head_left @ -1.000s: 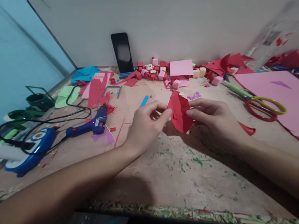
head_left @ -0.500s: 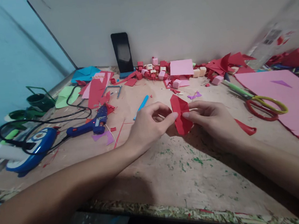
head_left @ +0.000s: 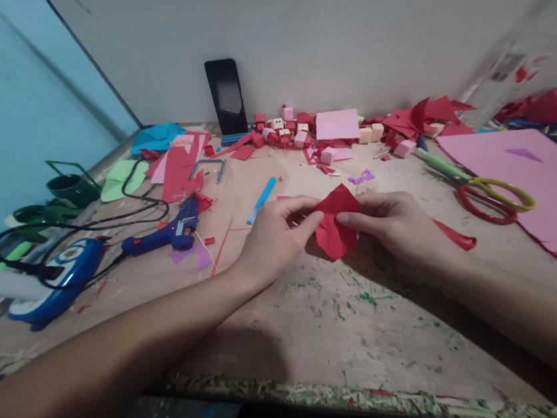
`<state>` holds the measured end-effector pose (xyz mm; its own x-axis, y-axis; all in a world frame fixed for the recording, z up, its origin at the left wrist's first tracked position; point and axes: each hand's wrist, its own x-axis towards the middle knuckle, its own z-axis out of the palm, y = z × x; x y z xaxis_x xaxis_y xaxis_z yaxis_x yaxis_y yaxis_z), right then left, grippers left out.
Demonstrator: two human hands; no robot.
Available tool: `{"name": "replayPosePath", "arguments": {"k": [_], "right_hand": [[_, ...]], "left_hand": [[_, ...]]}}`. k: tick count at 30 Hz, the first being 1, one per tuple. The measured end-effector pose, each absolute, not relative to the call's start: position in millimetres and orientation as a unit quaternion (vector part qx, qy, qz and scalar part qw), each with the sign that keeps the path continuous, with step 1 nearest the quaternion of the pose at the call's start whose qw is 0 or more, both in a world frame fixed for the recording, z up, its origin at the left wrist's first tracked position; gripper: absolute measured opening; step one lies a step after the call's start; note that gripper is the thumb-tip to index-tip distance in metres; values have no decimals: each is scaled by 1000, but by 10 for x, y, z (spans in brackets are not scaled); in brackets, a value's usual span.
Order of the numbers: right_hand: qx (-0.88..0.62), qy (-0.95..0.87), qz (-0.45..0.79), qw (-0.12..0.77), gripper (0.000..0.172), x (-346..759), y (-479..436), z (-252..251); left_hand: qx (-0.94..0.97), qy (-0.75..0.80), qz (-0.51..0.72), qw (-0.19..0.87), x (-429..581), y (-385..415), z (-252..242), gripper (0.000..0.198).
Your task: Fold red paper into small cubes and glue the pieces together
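A folded red paper piece [head_left: 335,228] lies low over the wooden tabletop [head_left: 320,311] in the middle. My left hand [head_left: 274,236] pinches its left edge with thumb and forefinger. My right hand [head_left: 395,222] pinches its right side, fingers curled over the paper. Both hands rest close to the table surface, nearly touching each other across the paper.
A blue glue gun [head_left: 170,231] with black cable lies left, beside a blue-white tape dispenser [head_left: 50,282]. Yellow-and-red scissors [head_left: 488,198] and a pink sheet [head_left: 521,174] sit right. A phone [head_left: 226,97] leans on the wall behind red and pink paper cubes [head_left: 295,133]. A blue pen [head_left: 262,197].
Both hands have lowered the red paper toward the table and turned it flatter; it stood more upright between the fingertips before.
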<state>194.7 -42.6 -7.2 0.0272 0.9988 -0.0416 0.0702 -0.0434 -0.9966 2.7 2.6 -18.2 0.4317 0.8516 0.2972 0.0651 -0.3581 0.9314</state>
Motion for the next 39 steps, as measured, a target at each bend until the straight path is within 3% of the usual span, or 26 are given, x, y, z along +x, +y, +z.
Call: {"name": "replayPosePath", "arguments": {"k": [7, 19, 32, 39], "right_hand": [[-505, -443, 544, 502, 18, 1932, -415, -60], [-557, -521, 447, 467, 13, 1963, -429, -55], [-550, -636, 356, 407, 21, 1960, -446, -42], [-555, -615, 331, 452, 15, 1932, -480, -58]], "left_hand": [[603, 343, 422, 583, 32, 82, -181, 13], [724, 296, 447, 435, 6, 21, -125, 7], [673, 314, 456, 491, 28, 62, -138, 13], [643, 309, 437, 547, 37, 43, -128, 17]]}}
